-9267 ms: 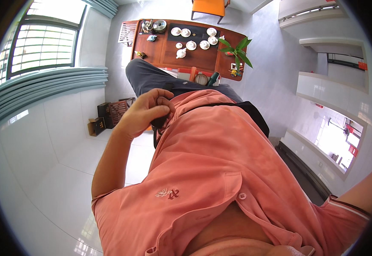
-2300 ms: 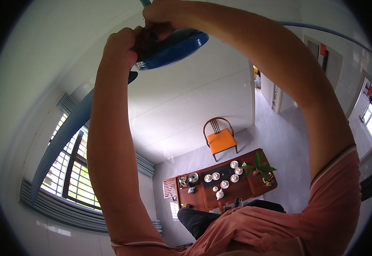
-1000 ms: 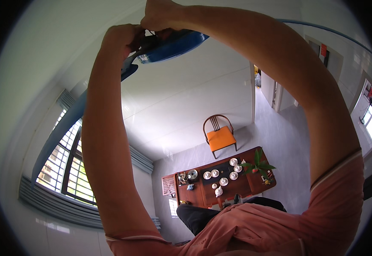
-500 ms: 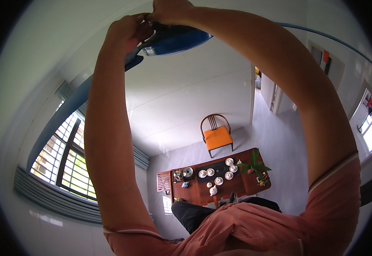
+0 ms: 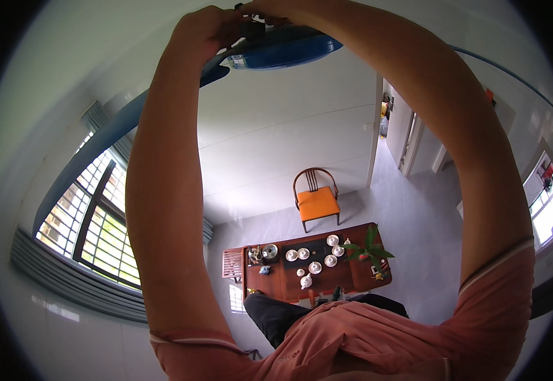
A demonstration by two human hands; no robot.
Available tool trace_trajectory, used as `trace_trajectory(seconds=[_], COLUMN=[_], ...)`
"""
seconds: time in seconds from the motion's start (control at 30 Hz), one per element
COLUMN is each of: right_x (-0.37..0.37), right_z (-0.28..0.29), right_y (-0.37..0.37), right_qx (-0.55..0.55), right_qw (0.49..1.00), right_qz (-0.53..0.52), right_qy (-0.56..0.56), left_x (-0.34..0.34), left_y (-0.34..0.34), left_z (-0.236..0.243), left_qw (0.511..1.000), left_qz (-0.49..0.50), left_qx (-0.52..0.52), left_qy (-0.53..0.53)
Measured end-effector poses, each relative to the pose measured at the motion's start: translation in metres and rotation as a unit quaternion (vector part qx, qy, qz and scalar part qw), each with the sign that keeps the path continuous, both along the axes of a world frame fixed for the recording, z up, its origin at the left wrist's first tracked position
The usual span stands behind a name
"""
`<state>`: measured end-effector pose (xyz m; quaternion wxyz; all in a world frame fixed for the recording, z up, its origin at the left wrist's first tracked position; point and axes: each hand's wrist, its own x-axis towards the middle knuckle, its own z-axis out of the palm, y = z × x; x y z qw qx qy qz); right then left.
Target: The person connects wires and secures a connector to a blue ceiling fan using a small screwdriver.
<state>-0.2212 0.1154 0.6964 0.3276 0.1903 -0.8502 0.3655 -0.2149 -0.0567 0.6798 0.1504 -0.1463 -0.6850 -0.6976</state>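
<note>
Both my arms reach up overhead to a ceiling fan with blue blades. One broad blue blade (image 5: 283, 58) hangs just under my hands, and another long blade (image 5: 60, 184) sweeps down the left side past the window. At the fan's dark middle part (image 5: 252, 29), my left hand (image 5: 210, 28) has its fingers bent and closed against it. My right hand (image 5: 270, 9) meets it from the other side, fingers curled in, partly cut off by the upper edge. A small dark piece shows between the fingertips; its kind is too unclear to tell.
Far below stands a reddish wooden tea table (image 5: 292, 286) with several white lidded cups, a white teapot (image 5: 306, 280) and a green plant (image 5: 366, 251). An orange-seated chair (image 5: 318, 202) is behind it. A barred window (image 5: 108, 222) is at left, a doorway (image 5: 391, 120) at right.
My hands and the fan blade sit farther right in the picture, while the table and chair have shifted slightly left. My right hand has moved right along the upper edge, still close to the left.
</note>
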Motion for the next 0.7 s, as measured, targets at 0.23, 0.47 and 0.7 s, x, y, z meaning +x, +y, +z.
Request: trace_trajectory(seconds=[0.23, 0.47, 0.7], right_x=[-0.004, -0.016, 0.017], right_z=[0.004, 0.024, 0.001], right_y=[0.001, 0.012, 0.000], right_qx=[0.027, 0.446, -0.127], right_qw=[1.000, 0.882, 0.966], right_qz=[-0.004, -0.100, 0.207], right_qy=[0.004, 0.115, -0.087], left_x=[-0.002, -0.004, 0.008], left_y=[0.005, 0.008, 0.007], left_z=[-0.011, -0.007, -0.005], left_qw=[0.967, 0.852, 0.706], left_qz=[0.105, 0.268, 0.307], left_qx=[-0.129, -0.350, -0.513], left_qy=[0.193, 0.283, 0.379])
